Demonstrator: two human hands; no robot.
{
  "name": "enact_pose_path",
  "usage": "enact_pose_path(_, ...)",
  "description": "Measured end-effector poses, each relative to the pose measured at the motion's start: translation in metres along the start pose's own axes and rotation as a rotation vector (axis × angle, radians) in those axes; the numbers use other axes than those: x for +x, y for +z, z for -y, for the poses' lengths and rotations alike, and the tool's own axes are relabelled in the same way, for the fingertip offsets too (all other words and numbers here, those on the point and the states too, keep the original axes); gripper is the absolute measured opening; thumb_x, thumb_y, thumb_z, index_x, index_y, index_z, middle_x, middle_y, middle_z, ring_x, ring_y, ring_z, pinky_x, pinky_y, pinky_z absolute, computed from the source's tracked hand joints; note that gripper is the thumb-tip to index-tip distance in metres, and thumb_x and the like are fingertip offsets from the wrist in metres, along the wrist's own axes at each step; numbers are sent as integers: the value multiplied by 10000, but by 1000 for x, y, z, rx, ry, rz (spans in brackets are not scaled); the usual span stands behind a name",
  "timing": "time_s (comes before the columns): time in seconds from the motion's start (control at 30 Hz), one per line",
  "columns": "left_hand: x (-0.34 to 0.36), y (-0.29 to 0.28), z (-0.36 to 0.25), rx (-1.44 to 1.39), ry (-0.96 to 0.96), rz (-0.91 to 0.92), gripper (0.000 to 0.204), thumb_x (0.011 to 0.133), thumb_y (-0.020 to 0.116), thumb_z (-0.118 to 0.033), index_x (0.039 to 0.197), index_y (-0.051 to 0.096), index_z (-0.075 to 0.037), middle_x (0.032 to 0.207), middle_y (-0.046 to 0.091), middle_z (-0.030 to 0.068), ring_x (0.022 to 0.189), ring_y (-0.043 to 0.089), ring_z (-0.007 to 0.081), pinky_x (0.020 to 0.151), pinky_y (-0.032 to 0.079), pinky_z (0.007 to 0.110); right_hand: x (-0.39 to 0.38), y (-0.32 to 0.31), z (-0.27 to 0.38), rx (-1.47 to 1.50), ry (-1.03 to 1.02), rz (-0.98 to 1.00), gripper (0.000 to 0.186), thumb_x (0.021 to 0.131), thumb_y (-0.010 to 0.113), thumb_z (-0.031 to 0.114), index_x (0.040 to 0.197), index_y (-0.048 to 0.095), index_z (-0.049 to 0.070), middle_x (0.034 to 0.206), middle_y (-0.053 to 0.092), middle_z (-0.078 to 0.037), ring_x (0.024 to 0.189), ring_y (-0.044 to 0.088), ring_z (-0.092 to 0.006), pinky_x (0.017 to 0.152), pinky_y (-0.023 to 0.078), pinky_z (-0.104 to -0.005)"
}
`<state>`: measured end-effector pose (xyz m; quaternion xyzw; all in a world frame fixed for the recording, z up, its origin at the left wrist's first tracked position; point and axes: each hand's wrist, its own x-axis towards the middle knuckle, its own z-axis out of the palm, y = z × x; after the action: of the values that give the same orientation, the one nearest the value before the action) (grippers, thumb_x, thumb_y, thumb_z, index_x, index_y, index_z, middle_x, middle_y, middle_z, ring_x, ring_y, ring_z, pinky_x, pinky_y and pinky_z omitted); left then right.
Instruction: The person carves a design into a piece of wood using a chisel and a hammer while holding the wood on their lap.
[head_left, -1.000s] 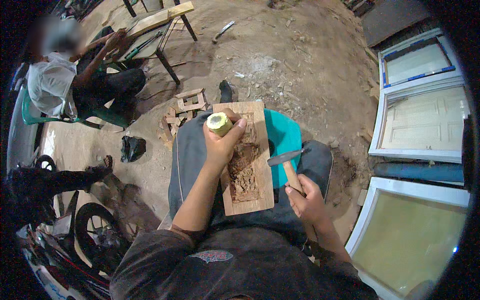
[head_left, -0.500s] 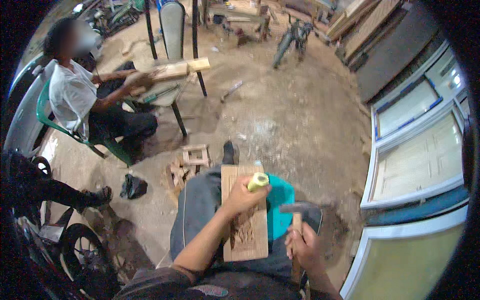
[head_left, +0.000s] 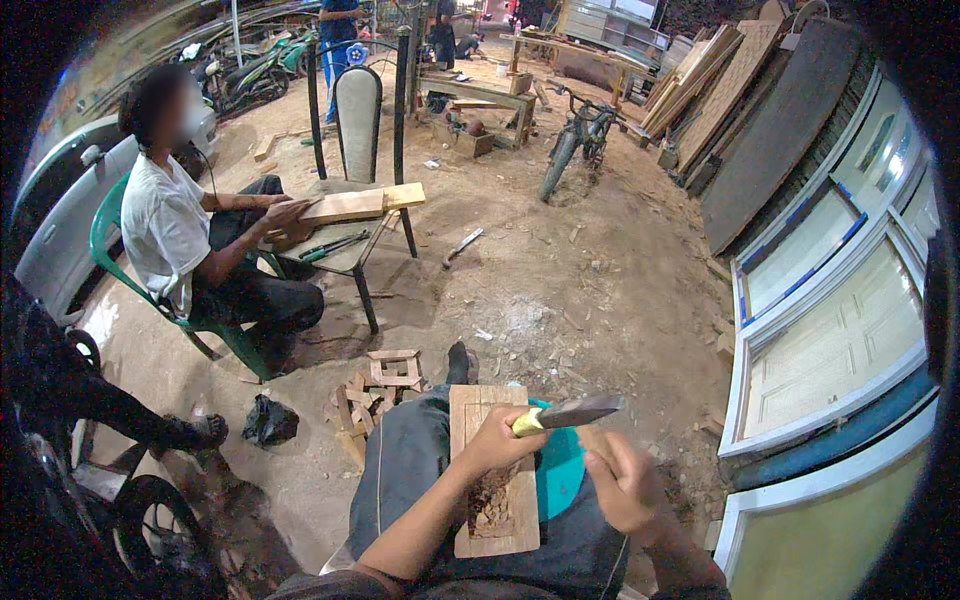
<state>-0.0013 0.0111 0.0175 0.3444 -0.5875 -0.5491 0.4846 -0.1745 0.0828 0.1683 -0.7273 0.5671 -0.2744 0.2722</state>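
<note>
Across my lap lies a light wooden board (head_left: 512,546) with a recessed border and a carved relief in its lower part. My left hand (head_left: 494,446) rests over the board's upper half, closed round the yellow handle of a chisel (head_left: 527,422); its blade is hidden beneath the fingers. In my right hand (head_left: 622,482), to the right of the board, is a hammer (head_left: 582,410) gripped by its wooden shaft. The metal head is at the top of the chisel handle; whether they touch I cannot tell. A teal flat thing (head_left: 562,480) shows under the board's right side.
Ahead on the left, a person (head_left: 160,200) sits on a green chair, hands on wood laid over another chair (head_left: 357,110). Wood scraps (head_left: 360,410) and a black bag (head_left: 270,420) lie on the ground. Framed panels (head_left: 830,340) line the right; a small bicycle (head_left: 580,140) stands farther off.
The hammer has moved up and left from beside the board to the top of the chisel. The chisel stays in my left hand. The view has tilted upward.
</note>
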Motion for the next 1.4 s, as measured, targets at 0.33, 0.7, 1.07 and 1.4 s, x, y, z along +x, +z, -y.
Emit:
enact_pose_path(0.33,-3,-2,-8,6,48,-4,130,775,726,-123,821,657,-23,698,600,-22,631,513,53,566,424,250,-14,-13,-12,44,1,-142,141,915,553,150,931,525,13,663,584,-109,609,600,-284,530,440,-398)
enact_pose_path(0.7,-2,-3,7,50,49,13,169,784,692,-145,874,655,-6,708,598,13,656,507,74,602,435,272,-22,-5,-7,332,42,-222,203,925,572,208,884,483,29,591,458,-130,518,506,-309,508,401,-403)
enact_pose_path(1.07,-6,-5,6,55,8,25,178,789,686,-135,911,658,-8,742,635,51,694,559,91,649,469,281,-11,-6,-4,241,-90,-289,130,937,527,109,838,496,30,646,468,-99,550,506,-185,505,390,-364)
enact_pose_path(1.4,-6,-5,3,67,21,-7,209,794,699,-168,914,658,-2,752,640,68,691,560,106,640,464,297,-11,-10,0,323,-149,-257,197,940,547,136,778,483,46,695,489,-85,487,481,-195,467,402,-374)
